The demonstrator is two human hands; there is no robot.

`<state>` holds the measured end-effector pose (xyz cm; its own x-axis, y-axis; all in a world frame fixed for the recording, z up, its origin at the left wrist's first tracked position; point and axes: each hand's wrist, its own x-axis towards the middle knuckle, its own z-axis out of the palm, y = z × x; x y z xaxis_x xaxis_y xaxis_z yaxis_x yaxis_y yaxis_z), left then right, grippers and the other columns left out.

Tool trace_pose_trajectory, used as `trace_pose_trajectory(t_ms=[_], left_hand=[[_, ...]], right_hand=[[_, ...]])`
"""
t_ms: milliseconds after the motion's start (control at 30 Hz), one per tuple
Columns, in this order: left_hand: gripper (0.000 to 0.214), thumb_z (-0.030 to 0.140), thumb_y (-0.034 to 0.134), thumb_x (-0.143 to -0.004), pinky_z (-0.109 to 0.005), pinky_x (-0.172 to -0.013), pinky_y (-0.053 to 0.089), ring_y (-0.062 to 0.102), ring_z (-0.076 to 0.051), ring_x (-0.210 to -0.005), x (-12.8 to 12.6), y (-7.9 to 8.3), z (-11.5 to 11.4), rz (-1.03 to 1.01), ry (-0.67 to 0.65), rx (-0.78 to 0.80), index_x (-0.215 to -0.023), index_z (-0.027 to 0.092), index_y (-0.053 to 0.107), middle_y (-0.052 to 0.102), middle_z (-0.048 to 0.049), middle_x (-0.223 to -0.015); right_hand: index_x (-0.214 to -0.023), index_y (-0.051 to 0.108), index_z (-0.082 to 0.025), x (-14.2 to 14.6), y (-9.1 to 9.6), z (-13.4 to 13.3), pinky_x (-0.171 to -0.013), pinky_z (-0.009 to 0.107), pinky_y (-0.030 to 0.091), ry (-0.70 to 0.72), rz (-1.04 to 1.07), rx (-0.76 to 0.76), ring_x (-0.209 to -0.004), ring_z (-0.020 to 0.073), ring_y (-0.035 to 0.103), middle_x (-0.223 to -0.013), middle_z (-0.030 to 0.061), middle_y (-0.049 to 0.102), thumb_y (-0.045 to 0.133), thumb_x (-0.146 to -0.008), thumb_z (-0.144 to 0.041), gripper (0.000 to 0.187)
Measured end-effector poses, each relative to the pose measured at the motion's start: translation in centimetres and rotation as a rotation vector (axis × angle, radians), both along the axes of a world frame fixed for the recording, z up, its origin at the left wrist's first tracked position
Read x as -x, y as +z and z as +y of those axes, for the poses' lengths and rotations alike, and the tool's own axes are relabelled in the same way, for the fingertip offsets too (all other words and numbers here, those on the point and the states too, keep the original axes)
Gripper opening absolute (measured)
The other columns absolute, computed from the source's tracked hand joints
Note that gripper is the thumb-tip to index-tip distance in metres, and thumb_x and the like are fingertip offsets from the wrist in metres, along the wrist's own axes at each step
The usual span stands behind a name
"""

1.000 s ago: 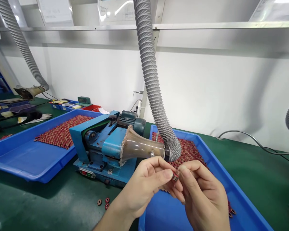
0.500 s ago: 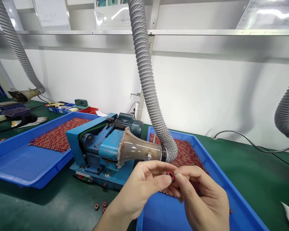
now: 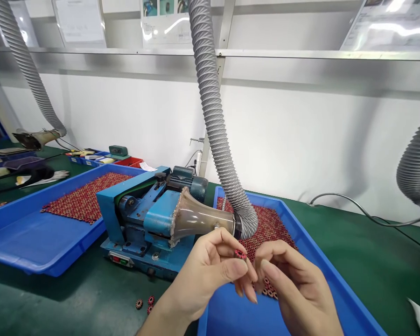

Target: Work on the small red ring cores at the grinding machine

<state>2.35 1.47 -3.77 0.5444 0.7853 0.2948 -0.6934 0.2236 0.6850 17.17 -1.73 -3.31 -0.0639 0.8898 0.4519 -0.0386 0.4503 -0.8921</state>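
Note:
Between the thumb and fingers of my left hand (image 3: 210, 275) is a small red toothed motor core (image 3: 240, 255), its slotted face tipped upward. My right hand (image 3: 297, 284) hovers just to the right, apart from the core. Its fingers are loosely curled, with nothing visible between them. Both hands are above the right blue tray (image 3: 245, 310), where many similar cores (image 3: 266, 224) lie packed in a flat layer. Several loose cores (image 3: 150, 301) rest on the green bench left of my left wrist.
A blue belt grinding machine (image 3: 157, 219) stands behind my left hand, its clear hood joined to a grey ribbed hose (image 3: 210, 93). Another blue tray (image 3: 21, 240) with packed cores is at the left. Farther back sits a red bin (image 3: 129, 162). A cable (image 3: 357, 205) crosses the right side.
My right hand has let go of the core and drawn slightly away to the right. The core stays in my left hand, now tilted differently.

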Motion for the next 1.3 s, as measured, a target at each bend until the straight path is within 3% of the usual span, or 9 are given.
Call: trace_pose_trajectory(t_ms=[100,233,300,533,767,900,1100,1200,1300], left_hand=[[0.045,0.036,0.094,-0.065,-0.012,-0.049,0.047,0.066,-0.009,-0.05,-0.1,0.1,-0.1,0.061,0.001,0.019,-0.079,0.012,0.058,0.07,-0.0001,-0.06],[0.047,0.033,0.097,-0.059,-0.012,-0.052,0.048,0.068,-0.009,-0.053,-0.1,0.2,-0.2,0.079,0.01,0.053,-0.077,0.012,0.059,0.07,0.0003,-0.061],[0.046,0.036,0.096,-0.061,-0.013,-0.053,0.051,0.069,-0.01,-0.054,0.0,0.3,-0.1,0.077,0.003,0.064,-0.079,0.012,0.062,0.071,-0.0001,-0.062],[0.041,0.042,0.09,-0.071,-0.014,-0.055,0.053,0.072,-0.011,-0.057,0.2,0.2,0.1,0.077,-0.034,0.057,-0.081,0.012,0.064,0.074,-0.002,-0.066],[0.042,0.044,0.089,-0.072,-0.014,-0.053,0.054,0.072,-0.011,-0.056,0.1,-0.1,0.1,0.094,-0.015,0.056,-0.079,0.012,0.063,0.073,-0.002,-0.063],[0.041,0.042,0.089,-0.072,-0.013,-0.054,0.055,0.072,-0.011,-0.055,0.1,-0.1,0.0,0.098,-0.019,0.064,-0.078,0.011,0.064,0.073,-0.0024,-0.063],[0.034,0.038,0.09,-0.072,-0.014,-0.056,0.056,0.073,-0.011,-0.057,0.2,0.2,-0.2,0.052,-0.013,0.065,-0.08,0.012,0.07,0.075,-0.0022,-0.065],[0.031,0.037,0.088,-0.074,-0.014,-0.059,0.057,0.073,-0.01,-0.06,0.2,0.3,-0.2,0.039,0.003,0.048,-0.088,0.013,0.076,0.076,-0.0022,-0.067],[0.029,0.037,0.088,-0.075,-0.013,-0.063,0.057,0.073,-0.01,-0.063,0.2,0.4,-0.2,0.048,0.023,0.038,-0.09,0.013,0.08,0.075,-0.0031,-0.069]], right_hand=[[-0.095,0.076,-0.027,0.7,0.1,0.1,-0.051,0.023,0.053,0.08,0.16,-0.02,-0.051,0.0129,0.061,-0.063,-0.0007,0.065,0.071,-0.093,-0.035,0.01],[-0.078,0.076,-0.024,1.5,0.2,0.2,-0.05,0.017,0.049,0.027,0.168,-0.054,-0.049,0.0087,0.059,-0.06,-0.002,0.062,0.075,-0.091,-0.03,0.014],[-0.077,0.076,-0.023,1.7,0.3,0.1,-0.05,0.018,0.049,0.046,0.153,-0.077,-0.05,0.0097,0.059,-0.059,-0.0015,0.062,0.074,-0.092,-0.03,0.017],[-0.071,0.072,-0.02,3.0,0.6,-0.7,-0.047,0.021,0.048,-0.066,0.343,0.09,-0.045,0.0089,0.05,-0.053,-0.0032,0.057,0.083,-0.082,-0.04,0.025],[-0.073,0.07,-0.021,2.3,0.2,-0.2,-0.044,0.022,0.049,-0.044,0.192,-0.02,-0.044,0.0111,0.052,-0.051,-0.0032,0.057,0.075,-0.089,-0.035,0.022],[-0.07,0.07,-0.02,2.8,0.3,-0.4,-0.044,0.023,0.049,-0.124,0.271,0.046,-0.043,0.0103,0.05,-0.052,-0.0031,0.056,0.08,-0.085,-0.04,0.027],[-0.073,0.072,-0.022,3.7,1.0,-0.8,-0.045,0.017,0.046,-0.103,0.425,0.115,-0.043,0.0064,0.048,-0.053,-0.0056,0.054,0.087,-0.078,-0.04,0.024],[-0.073,0.073,-0.021,3.6,1.0,-0.6,-0.045,0.017,0.046,-0.102,0.463,0.108,-0.045,0.0069,0.05,-0.054,-0.005,0.055,0.09,-0.073,-0.04,0.025],[-0.069,0.071,-0.02,3.0,0.5,-0.3,-0.048,0.016,0.047,-0.095,0.405,0.054,-0.049,0.0076,0.054,-0.056,-0.0031,0.058,0.086,-0.08,-0.038,0.026]])
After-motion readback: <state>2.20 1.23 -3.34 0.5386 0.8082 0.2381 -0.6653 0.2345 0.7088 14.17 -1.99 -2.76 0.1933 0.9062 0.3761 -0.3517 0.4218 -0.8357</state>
